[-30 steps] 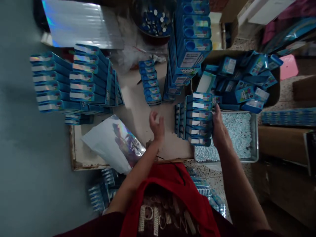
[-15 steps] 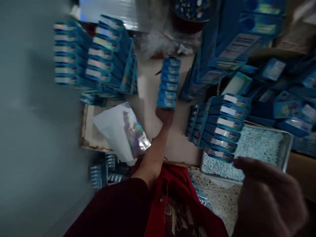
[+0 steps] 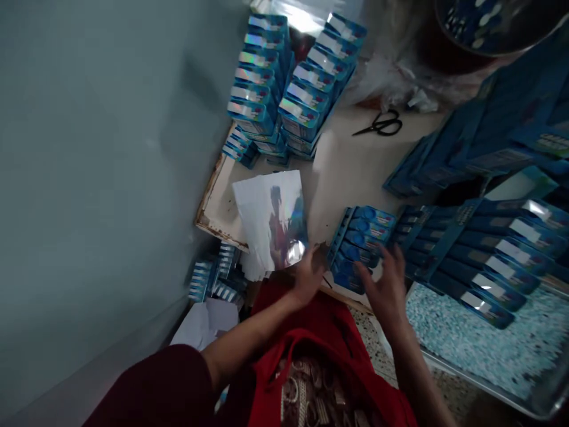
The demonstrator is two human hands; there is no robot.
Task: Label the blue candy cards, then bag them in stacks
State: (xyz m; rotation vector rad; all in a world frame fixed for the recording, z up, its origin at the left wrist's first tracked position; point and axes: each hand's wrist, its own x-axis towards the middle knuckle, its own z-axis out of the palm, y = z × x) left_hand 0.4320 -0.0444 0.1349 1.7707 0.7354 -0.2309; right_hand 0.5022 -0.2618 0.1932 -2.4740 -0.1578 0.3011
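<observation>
A row of blue boxes point(image 3: 355, 252) occupied the pale tabletop point(image 3: 342, 172) toward 4 o'clock in the view, between the two hands. Measured from this row, the right hand point(image 3: 387, 284) was near at 4 o'clock, thumb and fingers spread wide; contact could not be determined. The left hand point(image 3: 311, 277), at 8 o'clock, was blurred, and its grip could not be told. Silvery sheets point(image 3: 271, 219) lay at 9 o'clock, black scissors point(image 3: 379, 126) just past 12, a larger banded stack point(image 3: 466, 243) at 3, and a metal tray point(image 3: 549, 385) of pellets point(image 3: 480, 341) at 4.
</observation>
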